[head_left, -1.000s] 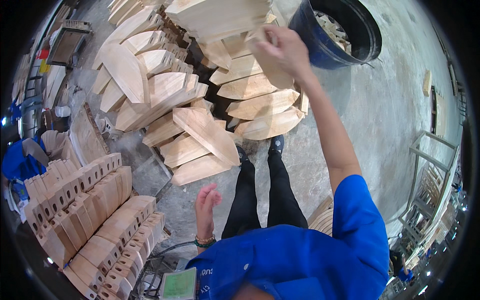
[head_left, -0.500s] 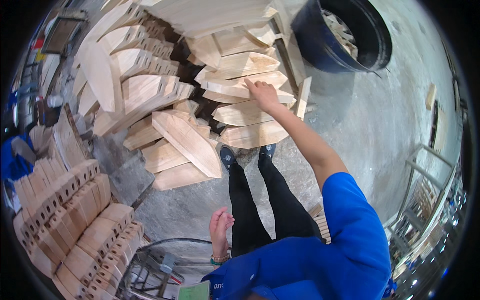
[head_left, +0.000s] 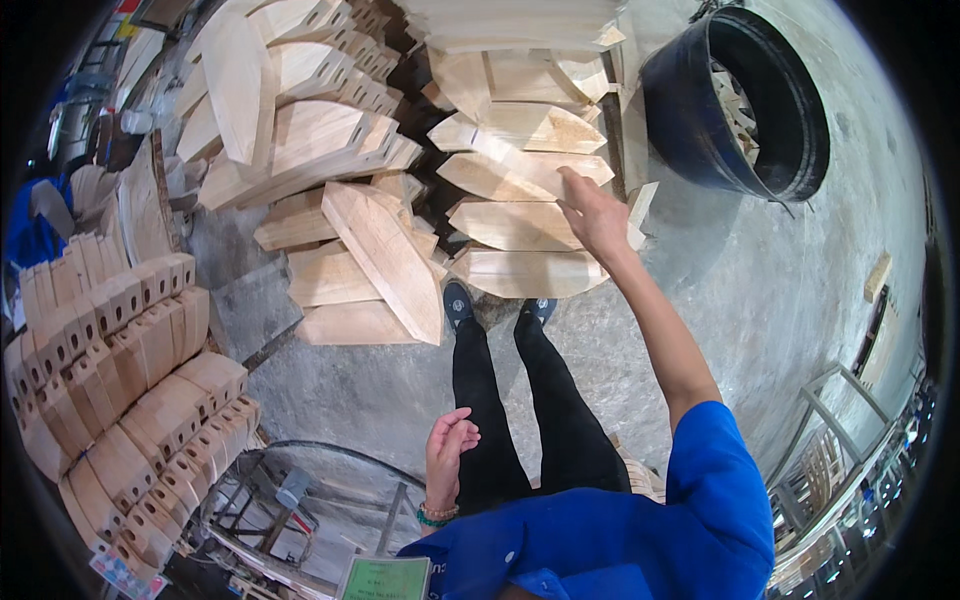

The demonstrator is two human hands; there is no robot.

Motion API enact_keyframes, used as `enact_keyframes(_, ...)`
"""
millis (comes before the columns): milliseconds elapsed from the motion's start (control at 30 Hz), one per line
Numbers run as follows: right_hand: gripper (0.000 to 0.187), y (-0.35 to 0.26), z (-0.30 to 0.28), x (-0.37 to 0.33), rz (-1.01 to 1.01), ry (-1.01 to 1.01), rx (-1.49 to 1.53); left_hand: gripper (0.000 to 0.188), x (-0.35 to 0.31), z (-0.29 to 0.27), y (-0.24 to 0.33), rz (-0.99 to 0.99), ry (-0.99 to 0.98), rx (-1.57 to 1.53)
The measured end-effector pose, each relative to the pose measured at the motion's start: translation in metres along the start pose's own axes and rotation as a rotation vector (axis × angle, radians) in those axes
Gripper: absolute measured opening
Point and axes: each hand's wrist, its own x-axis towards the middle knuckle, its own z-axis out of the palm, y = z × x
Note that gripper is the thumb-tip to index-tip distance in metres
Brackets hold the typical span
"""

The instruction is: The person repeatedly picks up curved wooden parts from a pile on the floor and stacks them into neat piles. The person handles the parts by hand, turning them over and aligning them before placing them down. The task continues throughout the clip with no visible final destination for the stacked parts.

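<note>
My right hand (head_left: 593, 212) reaches forward and rests on a stack of pale, pointed wooden boards (head_left: 520, 225) standing in front of my feet. Its fingers lie flat on the upper board's edge and hold nothing. My left hand (head_left: 449, 447) hangs by my left thigh with the fingers loosely curled and nothing in it; a beaded band sits on its wrist. I wear a blue shirt and black trousers.
A large black tub (head_left: 742, 100) with wood pieces stands at the upper right. More pointed boards (head_left: 380, 255) lean in piles to the left. Rows of notched wooden blocks (head_left: 120, 340) fill the left side. A metal frame (head_left: 300, 500) stands at lower left.
My right hand has come down from the black tub to the board stack. My left hand dropped lower beside my thigh. My view shifted slightly forward.
</note>
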Motion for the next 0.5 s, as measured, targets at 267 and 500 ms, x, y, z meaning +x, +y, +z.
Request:
enact_keyframes(267, 0.057, 0.028, 0.004, 0.003, 0.185, -0.243, 0.219, 0.028, 0.003, 0.007, -0.011, 0.037, -0.054, -0.031)
enact_keyframes(500, 0.064, 0.010, -0.021, -0.021, 0.358, -0.269, 0.768, 0.028, 0.018, 0.012, -0.006, 0.043, -0.105, -0.073)
